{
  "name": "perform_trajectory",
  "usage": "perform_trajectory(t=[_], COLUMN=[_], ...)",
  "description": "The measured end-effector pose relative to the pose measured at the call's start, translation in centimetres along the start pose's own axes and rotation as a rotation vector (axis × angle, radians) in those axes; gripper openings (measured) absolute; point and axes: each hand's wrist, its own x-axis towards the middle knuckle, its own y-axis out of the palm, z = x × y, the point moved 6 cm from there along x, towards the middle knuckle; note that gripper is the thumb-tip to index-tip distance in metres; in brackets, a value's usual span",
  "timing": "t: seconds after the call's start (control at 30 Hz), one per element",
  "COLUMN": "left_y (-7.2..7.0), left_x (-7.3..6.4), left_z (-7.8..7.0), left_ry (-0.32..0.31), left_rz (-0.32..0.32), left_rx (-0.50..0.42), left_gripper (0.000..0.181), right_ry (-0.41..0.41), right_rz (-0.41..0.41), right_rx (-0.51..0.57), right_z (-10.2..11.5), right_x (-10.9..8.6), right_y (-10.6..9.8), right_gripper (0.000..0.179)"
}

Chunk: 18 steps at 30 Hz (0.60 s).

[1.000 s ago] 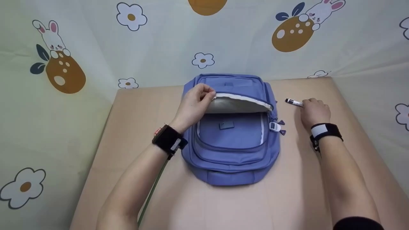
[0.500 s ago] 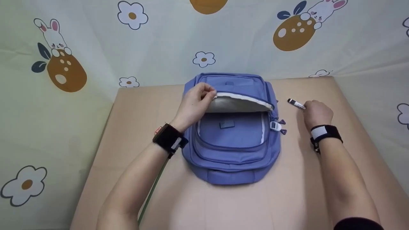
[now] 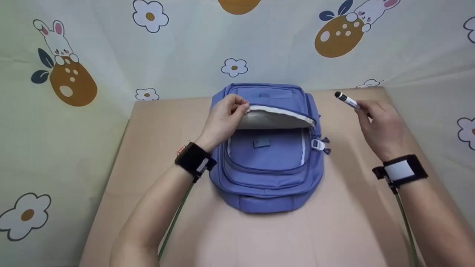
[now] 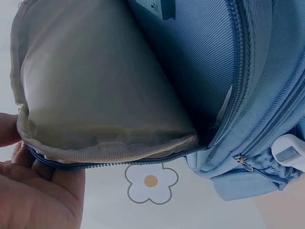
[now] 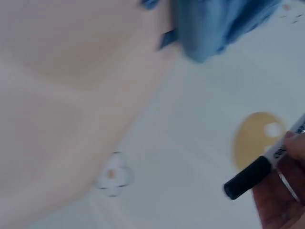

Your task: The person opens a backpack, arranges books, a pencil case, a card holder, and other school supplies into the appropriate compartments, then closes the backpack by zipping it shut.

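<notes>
A blue backpack (image 3: pixel 271 193) lies on the table with its front pocket unzipped. My left hand (image 3: pixel 227 116) pinches the top edge of the pocket flap (image 4: pixel 95 81) and holds it lifted, so the pale lining shows. Inside the pocket a small dark label (image 3: pixel 262 142) is visible. To the right of the bag, my right hand (image 3: pixel 382 128) pinches a white marker (image 3: pixel 347 100) by one end, its black cap pointing up and left. In the right wrist view the black cap (image 5: pixel 248 179) sticks out past the fingers, over a blurred background.
The tan table (image 3: pixel 156 148) is backed by a pale curtain (image 3: pixel 185 55) printed with flowers and rabbits. A white buckle (image 3: pixel 318 144) and strap ends sit at the bag's right side. Each wrist wears a black band (image 3: pixel 195 161) with a cable running down.
The right hand has lifted the marker off the table, rising and shifting slightly right, with the wrist turned. The left hand stays on the flap, and the backpack keeps its place.
</notes>
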Motion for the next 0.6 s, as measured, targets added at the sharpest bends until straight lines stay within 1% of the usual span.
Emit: perform_trajectory(t=[0.07, 0.1, 0.13, 0.2, 0.3, 0.37, 0.43, 0.53, 0.6], left_y=[-0.1, -0.2, -0.2, -0.3, -0.4, -0.3, -0.3, -0.1, 0.0], left_x=[0.0, 0.0, 0.0, 0.0, -0.2, -0.3, -0.4, -0.5, -0.6], left_z=[0.0, 0.0, 0.0, 0.0, 0.1, 0.1, 0.1, 0.0, 0.0], left_ry=[0.0, -0.001, -0.001, -0.006, -0.016, -0.02, -0.018, -0.011, -0.004], left_rz=[-0.002, -0.002, -0.003, -0.005, -0.005, -0.004, -0.004, -0.002, 0.002], left_rx=[0.004, 0.002, 0.001, -0.006, -0.015, -0.019, -0.022, -0.023, -0.024], left_gripper=[0.015, 0.015, 0.015, 0.015, 0.014, 0.014, 0.013, 0.013, 0.013], right_ry=[-0.15, -0.226, -0.296, -0.412, -0.537, -0.578, -0.599, -0.603, -0.604], right_rz=[-0.064, -0.079, -0.072, -0.025, 0.113, 0.216, 0.302, 0.379, 0.409], right_rx=[0.051, 0.076, 0.107, 0.16, 0.17, 0.151, 0.121, 0.091, 0.079], right_z=[3.5, 5.4, 7.2, 10.5, 14.7, 16.7, 18.2, 19.7, 20.3], right_x=[-0.3, -0.6, -0.9, -1.5, -2.4, -2.9, -3.1, -3.3, -3.3], right_y=[-1.1, -1.4, -1.5, -1.0, 1.0, 2.8, 4.7, 6.9, 7.8], right_gripper=[0.02, 0.022, 0.024, 0.026, 0.022, 0.017, 0.013, 0.008, 0.007])
